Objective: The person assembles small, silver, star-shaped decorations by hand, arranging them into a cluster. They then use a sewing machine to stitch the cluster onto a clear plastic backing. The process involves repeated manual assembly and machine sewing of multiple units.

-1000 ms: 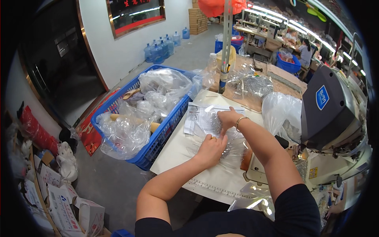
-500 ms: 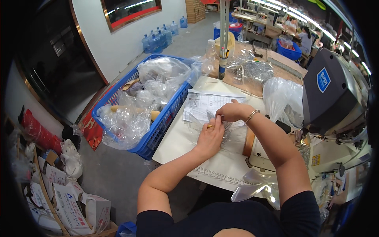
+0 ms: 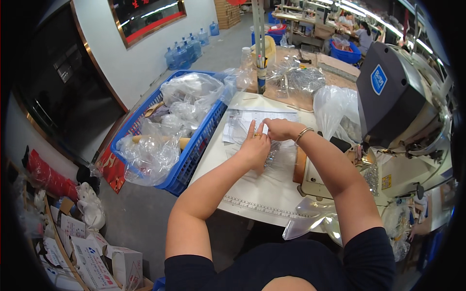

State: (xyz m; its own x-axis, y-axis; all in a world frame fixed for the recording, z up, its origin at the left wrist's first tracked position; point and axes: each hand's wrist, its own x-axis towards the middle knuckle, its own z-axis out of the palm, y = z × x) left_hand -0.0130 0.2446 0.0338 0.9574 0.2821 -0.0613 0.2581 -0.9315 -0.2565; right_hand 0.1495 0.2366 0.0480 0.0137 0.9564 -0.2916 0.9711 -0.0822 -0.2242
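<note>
Crumpled clear plastic sheeting (image 3: 281, 157), perhaps a bag, lies on the white tabletop beneath both my hands. My left hand (image 3: 256, 148), with a ring on one finger, rests on it, its index and middle fingers stretched forward and apart. Just to the right, my right hand (image 3: 283, 129) is closed with curled fingers, its tips meeting the left fingertips at the plastic's far edge. The exact grip is partly hidden by the fingers. A printed paper sheet (image 3: 233, 134) lies under the plastic and beyond my hands.
A sewing machine (image 3: 393, 92) stands close on the right. A blue basket (image 3: 196, 145) of plastic-wrapped goods is at the left. Clear film (image 3: 310, 223) hangs over the table's front edge, near a printed ruler strip (image 3: 257, 208). A post (image 3: 259, 48) rises at the back.
My left index and middle fingers have spread apart and stretched forward. My right hand stays curled beside them. The whole view has shifted slightly.
</note>
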